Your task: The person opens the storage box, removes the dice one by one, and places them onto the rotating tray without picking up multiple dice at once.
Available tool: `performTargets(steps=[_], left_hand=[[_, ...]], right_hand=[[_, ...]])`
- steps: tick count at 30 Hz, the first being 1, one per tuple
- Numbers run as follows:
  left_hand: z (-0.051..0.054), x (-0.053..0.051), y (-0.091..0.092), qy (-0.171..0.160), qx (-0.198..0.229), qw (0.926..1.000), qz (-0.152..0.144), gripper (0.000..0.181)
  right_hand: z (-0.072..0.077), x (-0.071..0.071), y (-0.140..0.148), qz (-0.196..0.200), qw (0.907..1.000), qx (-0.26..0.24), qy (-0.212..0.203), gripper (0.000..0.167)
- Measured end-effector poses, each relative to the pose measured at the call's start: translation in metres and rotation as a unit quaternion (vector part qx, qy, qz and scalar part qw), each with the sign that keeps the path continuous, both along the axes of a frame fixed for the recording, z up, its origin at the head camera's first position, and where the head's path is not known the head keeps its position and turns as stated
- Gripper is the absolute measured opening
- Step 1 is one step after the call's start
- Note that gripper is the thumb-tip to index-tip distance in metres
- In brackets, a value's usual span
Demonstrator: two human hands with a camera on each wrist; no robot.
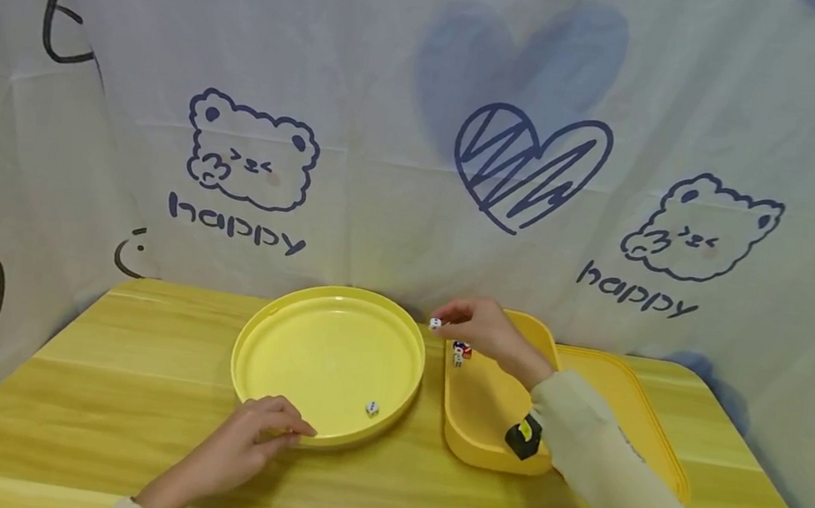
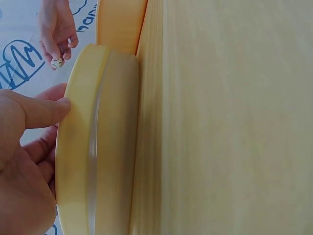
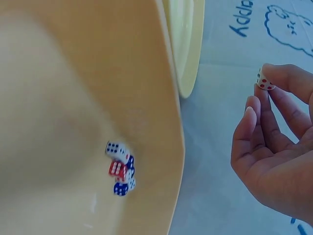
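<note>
My right hand (image 1: 482,326) pinches a white die (image 3: 265,80) between thumb and fingertips, held up over the gap between the round tray and the orange-yellow box. The die's red and dark dots show in the right wrist view. With thumb outside and fingers over the rim, my left hand (image 1: 245,447) grips the near edge of the round yellow tray (image 1: 242,362). Inside that tray lies one white die (image 1: 372,408), near its right front. Several red, blue and white dice cluster in the left side of the box (image 1: 493,458); a red die (image 3: 117,169) is among them.
Under the right forearm, a flat orange-yellow lid (image 1: 632,405) lies beside the box. A black device (image 1: 524,437) with a yellow mark sits at the right wrist. Everything stands on a wood-grain table (image 1: 139,358); a printed white cloth (image 1: 385,117) hangs behind it.
</note>
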State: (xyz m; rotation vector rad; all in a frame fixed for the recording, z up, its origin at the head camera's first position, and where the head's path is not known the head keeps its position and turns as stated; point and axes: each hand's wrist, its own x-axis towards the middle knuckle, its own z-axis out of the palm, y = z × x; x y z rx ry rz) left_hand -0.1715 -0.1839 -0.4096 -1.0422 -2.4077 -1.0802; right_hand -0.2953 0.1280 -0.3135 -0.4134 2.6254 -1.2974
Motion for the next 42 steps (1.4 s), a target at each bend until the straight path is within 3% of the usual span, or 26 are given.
performTargets(steps=[17,28,36,42], left_hand=[[0.000,0.003,0.000,-0.008,-0.006,0.9999,0.008,0.024],[-0.001,0.003,0.001,0.007,-0.004,0.9999,0.008,0.026],[-0.001,0.002,0.000,0.009,-0.003,1.0000,0.002,0.024],[-0.001,0.003,-0.001,0.003,-0.002,1.0000,0.002,0.024]], right_hand=[[-0.011,0.025,-0.032,0.074,0.9970,0.002,0.023,0.017],[-0.029,0.039,-0.050,0.121,0.9926,-0.008,0.006,0.011],[-0.035,0.041,-0.065,0.126,0.9918,-0.009,0.019,0.013],[-0.043,0.042,-0.076,0.155,0.9877,-0.020,0.002,0.011]])
